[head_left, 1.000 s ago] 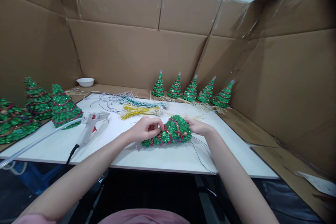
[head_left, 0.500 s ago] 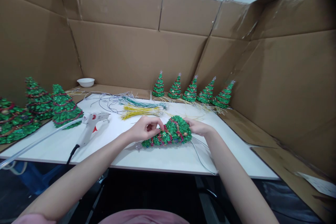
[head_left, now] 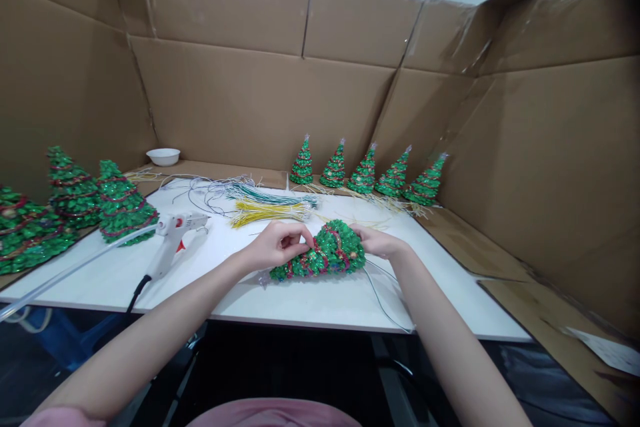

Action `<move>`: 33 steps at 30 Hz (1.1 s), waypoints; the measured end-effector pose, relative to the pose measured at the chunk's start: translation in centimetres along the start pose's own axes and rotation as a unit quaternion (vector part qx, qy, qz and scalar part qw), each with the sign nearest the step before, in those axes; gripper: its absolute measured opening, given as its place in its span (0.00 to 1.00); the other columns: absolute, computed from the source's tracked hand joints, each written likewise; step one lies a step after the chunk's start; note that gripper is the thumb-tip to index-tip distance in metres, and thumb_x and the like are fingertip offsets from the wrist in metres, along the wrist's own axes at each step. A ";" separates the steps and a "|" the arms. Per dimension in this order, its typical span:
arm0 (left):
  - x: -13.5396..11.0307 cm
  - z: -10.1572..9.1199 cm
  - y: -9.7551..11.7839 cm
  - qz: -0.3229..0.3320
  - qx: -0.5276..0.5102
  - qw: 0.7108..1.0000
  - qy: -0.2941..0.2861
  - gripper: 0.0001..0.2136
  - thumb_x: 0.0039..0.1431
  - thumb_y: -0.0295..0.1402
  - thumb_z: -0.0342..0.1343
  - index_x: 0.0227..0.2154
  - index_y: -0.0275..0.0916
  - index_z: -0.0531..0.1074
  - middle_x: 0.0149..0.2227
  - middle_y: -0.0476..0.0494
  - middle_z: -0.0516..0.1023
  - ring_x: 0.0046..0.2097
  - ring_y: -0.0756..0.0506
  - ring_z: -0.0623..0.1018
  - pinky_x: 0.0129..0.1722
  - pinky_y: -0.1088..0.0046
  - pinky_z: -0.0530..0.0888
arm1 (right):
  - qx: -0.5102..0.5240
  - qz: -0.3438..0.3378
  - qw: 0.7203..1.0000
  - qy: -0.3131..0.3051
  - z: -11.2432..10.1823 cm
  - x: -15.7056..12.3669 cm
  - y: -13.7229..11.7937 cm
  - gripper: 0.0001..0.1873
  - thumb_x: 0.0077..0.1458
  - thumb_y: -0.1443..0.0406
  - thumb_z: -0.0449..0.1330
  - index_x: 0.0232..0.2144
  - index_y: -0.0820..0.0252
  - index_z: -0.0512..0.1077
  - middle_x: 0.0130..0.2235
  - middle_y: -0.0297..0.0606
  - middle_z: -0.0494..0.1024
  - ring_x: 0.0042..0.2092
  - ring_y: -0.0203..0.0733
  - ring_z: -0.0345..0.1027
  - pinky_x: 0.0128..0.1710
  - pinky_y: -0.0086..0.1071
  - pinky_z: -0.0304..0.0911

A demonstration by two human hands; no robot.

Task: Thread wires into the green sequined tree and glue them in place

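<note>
A small green tinsel Christmas tree (head_left: 325, 255) lies on its side on the white table, its star tip pointing left and its base to the right. Red garland and small ornaments wind round it. My left hand (head_left: 280, 245) is closed in a pinch at the tree's upper side; whatever is between thumb and forefinger is too small to make out. At the base, my right hand (head_left: 376, 241) grips the tree, with some of its fingers hidden behind it. Thin wires (head_left: 379, 295) trail from the base over the table.
Left of my hands lies a white glue gun (head_left: 173, 243) with a cable. Bundles of yellow wires (head_left: 267, 212) and green wires (head_left: 273, 196) lie beyond. Several finished trees (head_left: 362, 170) stand at the back, larger trees (head_left: 123, 203) at left. A white bowl (head_left: 164, 157) sits near the cardboard wall (head_left: 225, 100).
</note>
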State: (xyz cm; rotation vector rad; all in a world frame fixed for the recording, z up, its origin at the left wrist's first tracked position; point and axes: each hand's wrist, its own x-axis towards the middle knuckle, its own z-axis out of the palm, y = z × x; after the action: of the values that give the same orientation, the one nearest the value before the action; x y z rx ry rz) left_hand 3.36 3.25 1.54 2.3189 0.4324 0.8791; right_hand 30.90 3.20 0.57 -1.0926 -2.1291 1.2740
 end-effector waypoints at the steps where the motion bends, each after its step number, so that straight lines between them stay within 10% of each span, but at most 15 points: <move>1: 0.0 0.0 0.0 0.000 -0.001 1.000 -0.001 0.06 0.59 0.31 0.53 0.31 0.35 0.73 0.19 0.55 0.60 0.22 0.54 0.60 0.24 0.79 0.58 | 0.000 0.000 1.000 0.000 0.0 0.0 0.0 0.24 0.42 0.56 0.67 0.41 0.61 0.75 0.49 0.42 0.76 0.49 0.50 0.70 0.52 0.44 0.64; 33: 0.0 0.2 -0.3 -0.010 -0.027 0.999 -0.018 0.05 0.58 0.32 0.57 0.33 0.36 0.74 0.20 0.55 0.64 0.23 0.54 0.63 0.25 0.79 0.60 | 0.010 -0.005 1.000 -0.008 -0.2 0.0 0.3 0.26 0.43 0.57 0.67 0.44 0.62 0.74 0.48 0.42 0.77 0.49 0.50 0.69 0.52 0.43 0.63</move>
State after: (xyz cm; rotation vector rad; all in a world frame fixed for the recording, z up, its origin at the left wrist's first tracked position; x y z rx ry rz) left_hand 3.44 3.44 1.24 2.2733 0.4107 0.8293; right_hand 31.11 3.40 0.36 -1.0660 -2.1255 1.3014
